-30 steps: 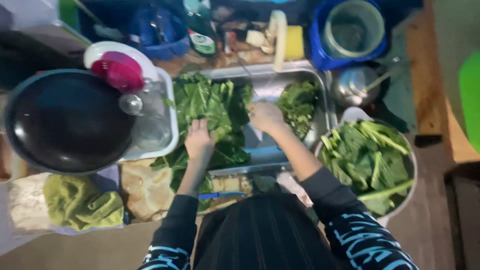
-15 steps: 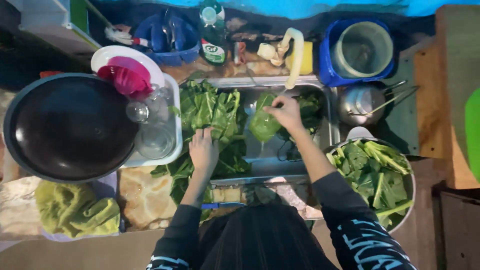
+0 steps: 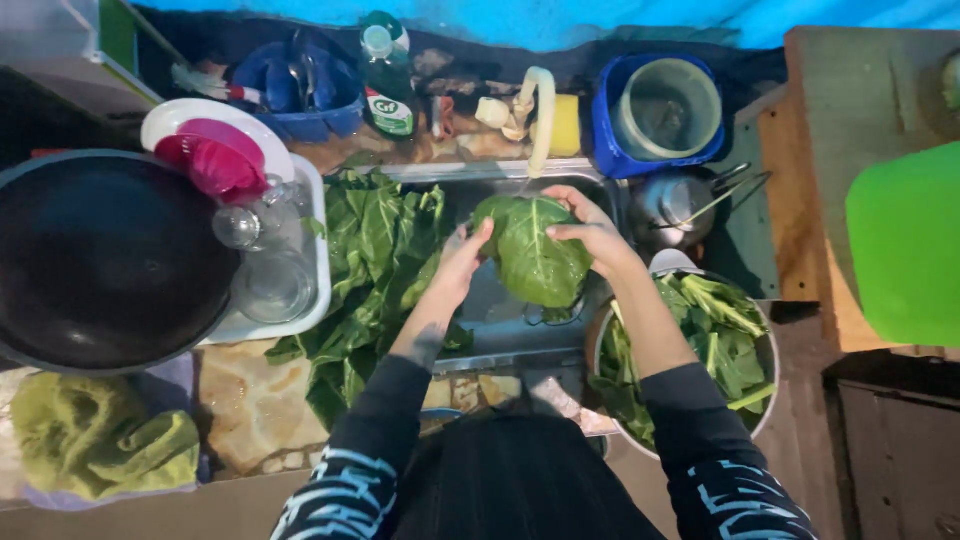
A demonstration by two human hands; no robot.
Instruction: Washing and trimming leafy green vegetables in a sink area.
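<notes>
Both of my hands hold one large green leaf (image 3: 537,255) spread over the metal sink (image 3: 500,325), under the pale tap (image 3: 540,115). My left hand (image 3: 462,262) grips the leaf's left edge. My right hand (image 3: 590,228) grips its top right edge. A heap of green leaves (image 3: 375,260) lies on the sink's left side and spills over the front rim. A metal bowl (image 3: 765,345) to the right holds more cut greens (image 3: 715,335).
A big black pan (image 3: 100,260) sits at the left beside a white tray (image 3: 318,275) with glasses and a pink cup. A yellow-green cloth (image 3: 95,445) lies front left. Behind are a dish soap bottle (image 3: 385,75), a blue bucket (image 3: 660,115), a kettle (image 3: 675,205). A green container (image 3: 905,240) stands right.
My left hand left the leaf heap and rose to join the right hand on one leaf. The leaf now hangs spread over the sink's middle below the tap.
</notes>
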